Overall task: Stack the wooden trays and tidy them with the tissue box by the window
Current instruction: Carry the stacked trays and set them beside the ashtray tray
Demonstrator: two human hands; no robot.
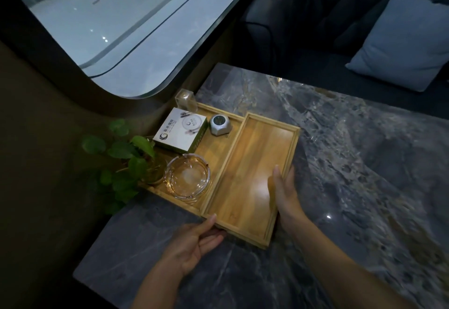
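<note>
Upper tray (252,177): gripped between both hands, lying on the lower tray's right part.
Left hand (194,240): clasps its near-left corner.
Right hand (284,192): clasps its right rim.
Lower tray (216,148): beyond left hand.
Tissue box (181,132): farther left, inside lower tray.

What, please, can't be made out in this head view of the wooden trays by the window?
- Small print on the white and green tissue box: too small and dim.
- Base of the green leafy plant: hidden by leaves and shadow.
- Left hand fingertips: hidden under the empty narrow wooden tray.
</note>
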